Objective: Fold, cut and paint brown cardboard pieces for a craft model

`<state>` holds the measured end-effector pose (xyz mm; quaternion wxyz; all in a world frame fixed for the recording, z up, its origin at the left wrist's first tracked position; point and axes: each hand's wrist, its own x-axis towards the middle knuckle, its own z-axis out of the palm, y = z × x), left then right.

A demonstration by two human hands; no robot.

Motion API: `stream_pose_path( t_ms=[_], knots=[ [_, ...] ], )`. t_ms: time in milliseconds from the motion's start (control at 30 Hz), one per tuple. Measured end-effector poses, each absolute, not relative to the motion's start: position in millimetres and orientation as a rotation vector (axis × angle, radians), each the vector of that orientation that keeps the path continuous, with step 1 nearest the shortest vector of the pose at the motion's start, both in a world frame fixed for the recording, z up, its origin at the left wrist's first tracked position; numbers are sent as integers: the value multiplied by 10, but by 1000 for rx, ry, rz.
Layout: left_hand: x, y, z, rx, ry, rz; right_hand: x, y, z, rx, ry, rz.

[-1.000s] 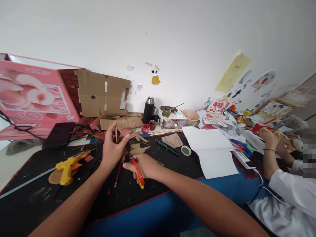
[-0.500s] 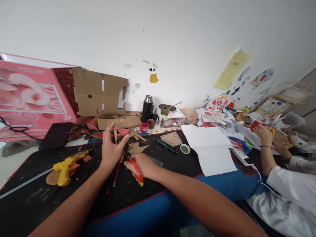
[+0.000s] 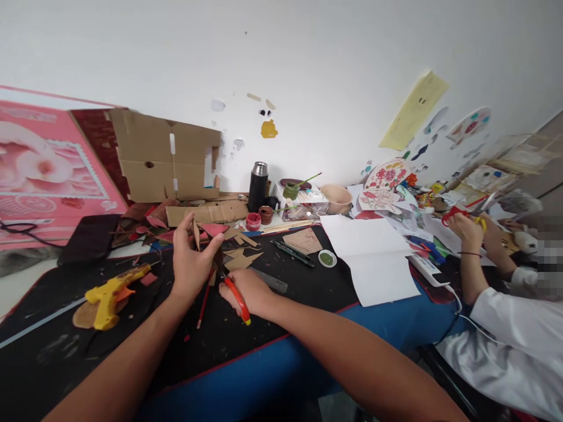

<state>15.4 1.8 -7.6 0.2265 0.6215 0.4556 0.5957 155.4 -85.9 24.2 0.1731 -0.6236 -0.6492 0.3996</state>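
Note:
My left hand [image 3: 193,264] is closed on a small piece of cardboard [image 3: 196,235], which stands up between thumb and fingers. In my right hand [image 3: 248,293] are scissors [image 3: 240,300] with red-orange handles and a yellow tip. Their blades point up toward the cardboard at my left thumb; the hand hides part of them, and I cannot tell whether they touch it. Cut cardboard scraps [image 3: 241,259] lie just beyond my right hand. Below my left hand a red pencil [image 3: 203,305] rests on the black mat [image 3: 176,363], and a ruler [image 3: 273,281] lies partly behind my right hand.
A yellow glue gun [image 3: 108,298] lies at the left near a dark phone [image 3: 89,239]. Paint jars [image 3: 253,221], a black thermos [image 3: 258,189] and a bowl [image 3: 336,198] line the back. White paper [image 3: 373,258] lies right of centre. At far right, another person's hands [image 3: 468,234] hold scissors and red material.
The view has shifted slightly, so most things sit a little further left and higher. My hands keep the cardboard and scissors close together, with the scissors turned slightly.

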Motion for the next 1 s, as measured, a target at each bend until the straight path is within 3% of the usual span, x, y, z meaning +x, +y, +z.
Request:
stream_pose_path(
  t_ms=[133, 367, 800, 1000],
  knots=[
    [156, -28, -32, 1733, 1184, 1698, 1613, -927, 172, -1685, -1618, 1299],
    [102, -53, -4, 1807, 939, 1692, 1735, -923, 78, -1583, -1513, 1157],
    [203, -58, 81, 1539, 1231, 1260, 1932, -898, 55, -1401, -1371, 1278],
    [188, -103, 130, 1507, 1207, 1319, 1898, -861, 116, -1326, -1318, 1421]
  ],
)
